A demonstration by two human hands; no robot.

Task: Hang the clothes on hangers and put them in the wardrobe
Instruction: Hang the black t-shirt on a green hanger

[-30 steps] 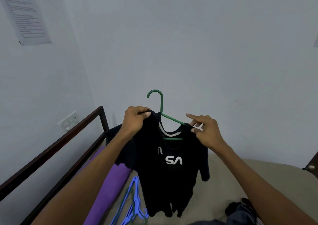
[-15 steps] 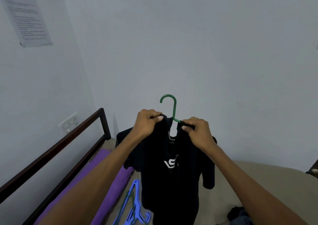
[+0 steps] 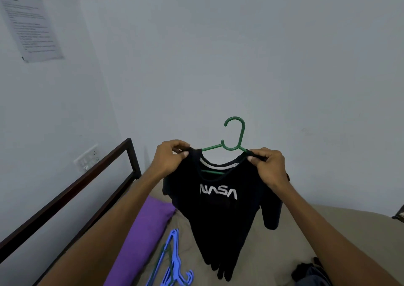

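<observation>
Left hand fingers curled, pinching the black NASA T-shirt at one shoulder | shirt hangs on green hanger above the bed, bare wall behind | right hand fingers pinch the other shoulder | blue hangers lie below.

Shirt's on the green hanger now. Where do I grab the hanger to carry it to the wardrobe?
Probably the straight neck just under the hook of the green hanger, coming in from above with the right hand. It stands bare and upright above the collar of the black NASA shirt, while both shoulder arms are under cloth, pinched by each hand.
</observation>
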